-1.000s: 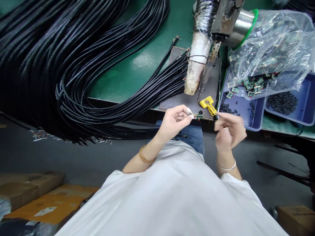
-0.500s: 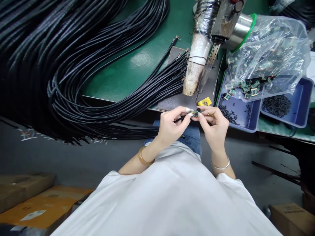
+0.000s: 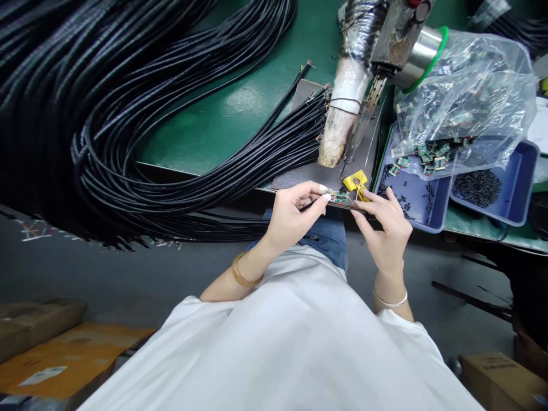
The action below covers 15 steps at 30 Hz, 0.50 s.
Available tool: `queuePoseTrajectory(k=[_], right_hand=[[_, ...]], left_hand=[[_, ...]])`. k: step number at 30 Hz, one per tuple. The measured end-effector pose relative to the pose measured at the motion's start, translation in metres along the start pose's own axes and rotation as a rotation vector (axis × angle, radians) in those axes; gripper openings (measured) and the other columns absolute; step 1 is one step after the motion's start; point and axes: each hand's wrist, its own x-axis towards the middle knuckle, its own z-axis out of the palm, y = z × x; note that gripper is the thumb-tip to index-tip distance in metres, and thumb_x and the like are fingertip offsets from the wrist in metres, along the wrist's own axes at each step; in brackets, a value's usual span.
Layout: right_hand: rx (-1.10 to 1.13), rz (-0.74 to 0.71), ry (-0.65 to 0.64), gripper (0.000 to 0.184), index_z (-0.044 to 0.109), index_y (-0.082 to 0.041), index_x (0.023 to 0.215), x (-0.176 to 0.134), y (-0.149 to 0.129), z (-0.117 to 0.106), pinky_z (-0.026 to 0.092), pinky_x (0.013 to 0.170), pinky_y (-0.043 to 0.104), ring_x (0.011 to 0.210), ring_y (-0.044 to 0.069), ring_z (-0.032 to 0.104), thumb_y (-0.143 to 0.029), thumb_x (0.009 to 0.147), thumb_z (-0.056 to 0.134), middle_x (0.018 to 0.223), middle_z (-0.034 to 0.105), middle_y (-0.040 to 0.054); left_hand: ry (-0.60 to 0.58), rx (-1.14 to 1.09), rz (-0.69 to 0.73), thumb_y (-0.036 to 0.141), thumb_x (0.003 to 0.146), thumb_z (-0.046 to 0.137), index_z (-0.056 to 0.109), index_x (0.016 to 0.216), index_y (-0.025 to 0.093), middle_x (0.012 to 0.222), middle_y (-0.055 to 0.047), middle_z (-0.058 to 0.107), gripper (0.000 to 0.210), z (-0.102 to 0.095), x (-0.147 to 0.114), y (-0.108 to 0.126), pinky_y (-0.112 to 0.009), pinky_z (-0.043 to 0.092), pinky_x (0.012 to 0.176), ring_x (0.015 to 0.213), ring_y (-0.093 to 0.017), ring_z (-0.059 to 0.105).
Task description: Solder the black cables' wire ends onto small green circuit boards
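Observation:
My left hand (image 3: 294, 214) pinches a small green circuit board (image 3: 339, 197) with thin wires on it, just over the table's front edge. White coverings wrap the tips of its thumb and forefinger. To the right, my right hand (image 3: 385, 229) is open, its fingers apart, with the fingertips close to the board and its wires. Just beyond those fingertips lies a yellow item (image 3: 354, 180) with a dark middle and a yellow part reaching toward me. Whether my right fingers touch it, I cannot tell.
Bundled black cables (image 3: 192, 188) fill the left side. A soldering iron (image 3: 373, 94) hangs over a dark board beside a wrapped cone (image 3: 336, 131). On the right, a plastic bag (image 3: 471, 85) of circuit boards rests over blue trays (image 3: 436, 220) holding small black pieces.
My right hand has moved right, away from the circuit board, and its fingers have spread. The black piece at its fingertips no longer shows there. My left hand keeps the board.

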Motion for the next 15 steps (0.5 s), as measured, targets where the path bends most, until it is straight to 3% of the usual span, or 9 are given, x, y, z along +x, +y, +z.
queuePoseTrajectory(k=[2, 4, 7, 11, 13, 15], right_hand=[[0.099, 0.012, 0.048, 0.012, 0.073, -0.029, 0.097, 0.001, -0.006, -0.002, 0.044, 0.118, 0.061, 0.095, 0.021, 0.077, -0.020, 0.090, 0.068, 0.091, 0.079, -0.0030], [0.244, 0.044, 0.104, 0.014, 0.073, -0.030, 0.094, 0.003, -0.014, -0.006, 0.054, 0.110, 0.057, 0.081, 0.018, 0.075, -0.019, 0.091, 0.065, 0.084, 0.077, -0.0038], [0.399, 0.050, 0.094, 0.016, 0.073, -0.030, 0.099, 0.005, -0.024, -0.011, 0.061, 0.099, 0.052, 0.077, 0.017, 0.073, -0.019, 0.092, 0.062, 0.083, 0.076, -0.0021], [0.332, -0.007, -0.089, 0.023, 0.074, -0.031, 0.107, 0.004, -0.023, -0.006, 0.057, 0.106, 0.050, 0.090, 0.018, 0.074, -0.017, 0.091, 0.065, 0.095, 0.076, -0.0002], [0.282, -0.004, -0.053, 0.025, 0.075, -0.032, 0.106, 0.004, -0.018, -0.001, 0.058, 0.103, 0.047, 0.091, 0.018, 0.074, -0.014, 0.091, 0.064, 0.095, 0.076, 0.0000], [0.248, 0.025, 0.073, 0.028, 0.075, -0.034, 0.108, 0.004, -0.014, 0.002, 0.062, 0.093, 0.042, 0.080, 0.016, 0.073, -0.014, 0.091, 0.064, 0.086, 0.075, -0.0015]], left_hand=[[-0.012, -0.029, -0.018, 0.023, 0.088, 0.069, 0.069, 0.087, 0.014, 0.067, 0.000, 0.068, 0.010, 0.000, 0.001, 0.001, -0.018, 0.053, 0.061, 0.059, -0.008, 0.064], [-0.019, -0.048, -0.025, 0.023, 0.087, 0.070, 0.069, 0.086, 0.014, 0.067, 0.000, 0.068, 0.009, 0.000, 0.002, 0.001, -0.018, 0.053, 0.060, 0.059, -0.008, 0.064], [-0.022, -0.067, -0.022, 0.022, 0.086, 0.070, 0.069, 0.086, 0.014, 0.066, 0.000, 0.068, 0.009, -0.001, 0.003, 0.002, -0.018, 0.052, 0.059, 0.059, -0.008, 0.064], [-0.024, -0.080, -0.036, 0.023, 0.086, 0.070, 0.069, 0.087, 0.013, 0.066, -0.001, 0.069, 0.009, -0.003, 0.003, 0.005, -0.018, 0.053, 0.060, 0.059, -0.009, 0.065], [-0.032, -0.093, -0.035, 0.023, 0.086, 0.070, 0.070, 0.087, 0.013, 0.067, -0.001, 0.069, 0.009, -0.003, 0.003, 0.005, -0.018, 0.053, 0.060, 0.059, -0.009, 0.066], [-0.035, -0.099, -0.031, 0.022, 0.086, 0.070, 0.070, 0.088, 0.013, 0.067, -0.001, 0.069, 0.009, -0.003, 0.003, 0.004, -0.018, 0.053, 0.060, 0.059, -0.009, 0.066]])
